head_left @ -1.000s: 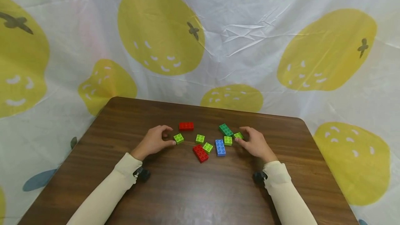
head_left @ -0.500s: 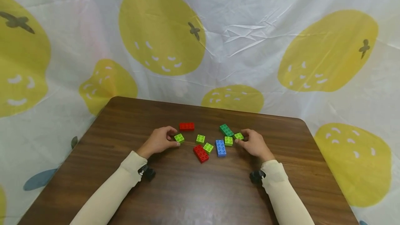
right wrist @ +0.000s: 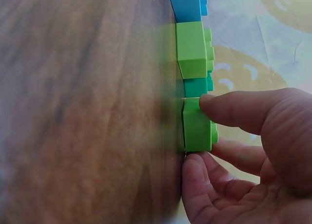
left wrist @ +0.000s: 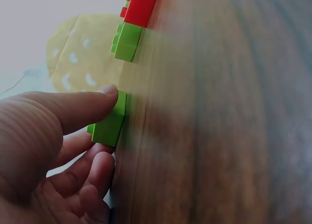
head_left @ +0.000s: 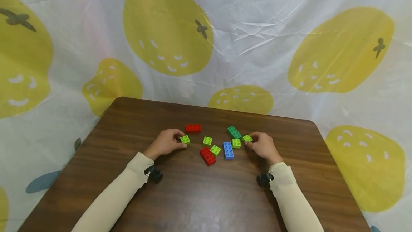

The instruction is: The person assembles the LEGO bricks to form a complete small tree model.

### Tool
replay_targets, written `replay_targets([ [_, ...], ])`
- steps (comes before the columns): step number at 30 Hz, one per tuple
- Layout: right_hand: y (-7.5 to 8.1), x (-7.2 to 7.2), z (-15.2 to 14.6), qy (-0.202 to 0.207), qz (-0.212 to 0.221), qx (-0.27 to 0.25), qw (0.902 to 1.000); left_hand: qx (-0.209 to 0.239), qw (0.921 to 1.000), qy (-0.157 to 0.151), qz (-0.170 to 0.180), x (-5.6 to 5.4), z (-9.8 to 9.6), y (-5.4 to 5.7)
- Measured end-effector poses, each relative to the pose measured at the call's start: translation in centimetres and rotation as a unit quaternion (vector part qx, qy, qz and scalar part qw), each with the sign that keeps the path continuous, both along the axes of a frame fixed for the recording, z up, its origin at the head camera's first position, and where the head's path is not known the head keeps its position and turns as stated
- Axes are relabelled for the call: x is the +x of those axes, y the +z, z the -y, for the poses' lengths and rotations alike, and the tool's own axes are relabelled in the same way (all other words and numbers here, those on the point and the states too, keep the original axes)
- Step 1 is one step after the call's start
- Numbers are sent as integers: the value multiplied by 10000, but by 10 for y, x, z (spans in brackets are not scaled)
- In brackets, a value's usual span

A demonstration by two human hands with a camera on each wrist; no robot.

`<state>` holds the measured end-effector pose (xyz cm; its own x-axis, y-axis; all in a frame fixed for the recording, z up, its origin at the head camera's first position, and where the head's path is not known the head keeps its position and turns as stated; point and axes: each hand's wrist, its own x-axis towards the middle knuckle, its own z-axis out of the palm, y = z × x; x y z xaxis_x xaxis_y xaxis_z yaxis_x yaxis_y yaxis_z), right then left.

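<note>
My left hand [head_left: 166, 142] pinches a lime green square toy brick [head_left: 185, 139] between thumb and fingers, at the left of the group. In the left wrist view the thumb lies along that brick [left wrist: 109, 124], low at the tabletop. On the right side, my right hand [head_left: 263, 146] pinches another lime green brick [head_left: 247, 138]. The right wrist view has the thumb tip on the upper end of this brick [right wrist: 197, 126] and curled fingers at its other end. A dark green brick [head_left: 234, 132] and a third lime green brick [head_left: 236, 143] lie close beside it.
Between the hands lie a blue brick [head_left: 228, 150], a red brick [head_left: 207, 156] touching or nearly touching a lime green one [head_left: 215, 150], and one more lime green brick [head_left: 207, 141]. Another red brick [head_left: 193, 128] lies farther back on the brown wooden table [head_left: 199, 196]. A patterned curtain [head_left: 244, 60] hangs behind.
My left hand has moved right and its fingers have closed on the lime green brick. My right hand's fingers have closed in on its lime green brick. The other bricks stay in place.
</note>
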<state>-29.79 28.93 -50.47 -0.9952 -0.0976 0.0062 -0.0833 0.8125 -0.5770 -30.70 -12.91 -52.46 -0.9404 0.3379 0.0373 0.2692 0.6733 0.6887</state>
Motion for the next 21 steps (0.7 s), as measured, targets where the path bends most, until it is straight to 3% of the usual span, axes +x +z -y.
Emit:
replay_targets([
  [21, 6, 9, -6, 58, -79, -131, 9999, 260, 9993, 8, 256, 8, 10, 4],
])
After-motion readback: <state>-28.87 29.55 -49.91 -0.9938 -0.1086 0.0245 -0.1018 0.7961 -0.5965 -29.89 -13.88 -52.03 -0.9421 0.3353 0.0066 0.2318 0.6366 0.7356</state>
